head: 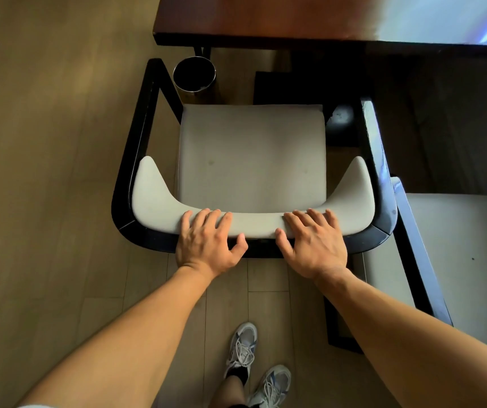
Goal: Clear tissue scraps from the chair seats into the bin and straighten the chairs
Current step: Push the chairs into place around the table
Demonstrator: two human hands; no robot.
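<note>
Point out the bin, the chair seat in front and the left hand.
bin (194, 75), head view, on its dark open mouth.
chair seat (252, 157), head view, on the bare grey cushion.
left hand (207, 242), head view, on its back.

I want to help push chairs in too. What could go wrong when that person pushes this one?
1. The bin stands right by the chair's front left corner, so pushing the chair forward might knock it over.
2. A second chair sits close on the right; the frames could scrape.
3. The left hand and right hand press flat on the backrest and might slip.
</note>
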